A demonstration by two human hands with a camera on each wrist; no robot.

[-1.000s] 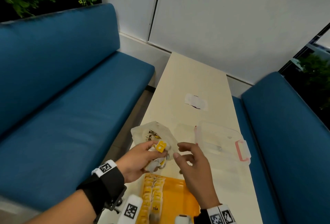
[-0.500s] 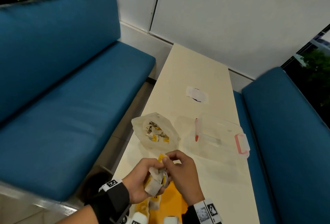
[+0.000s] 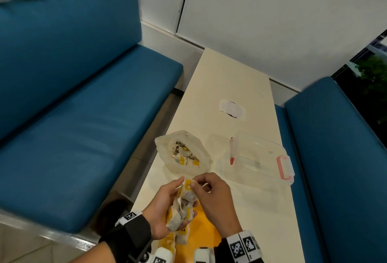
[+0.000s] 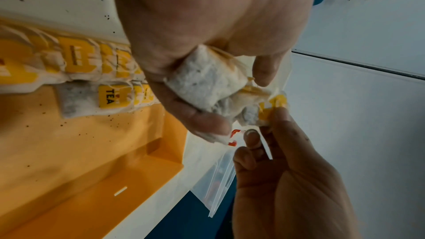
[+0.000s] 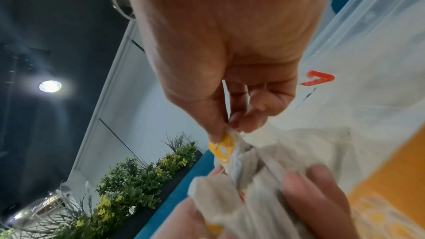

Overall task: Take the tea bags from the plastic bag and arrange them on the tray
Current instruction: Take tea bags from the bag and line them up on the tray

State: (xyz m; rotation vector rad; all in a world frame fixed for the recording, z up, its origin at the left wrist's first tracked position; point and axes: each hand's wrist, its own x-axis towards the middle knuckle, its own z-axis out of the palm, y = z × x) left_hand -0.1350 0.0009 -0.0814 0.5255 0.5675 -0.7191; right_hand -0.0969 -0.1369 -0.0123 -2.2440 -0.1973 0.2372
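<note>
Over the tray, left hand grips tea bags; right hand pinches one tag.

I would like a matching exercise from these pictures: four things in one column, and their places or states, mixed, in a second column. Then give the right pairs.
Things:
1. plastic bag
2. clear box
3. bunch of tea bags
4. yellow tag

Places or states:
A. pinched by the right hand
B. lying open on the table, with tea bags inside
C. gripped in the left hand, above the orange tray
D. on the table, right of the plastic bag, with a pink latch

Pairs: 1-B, 2-D, 3-C, 4-A
</note>
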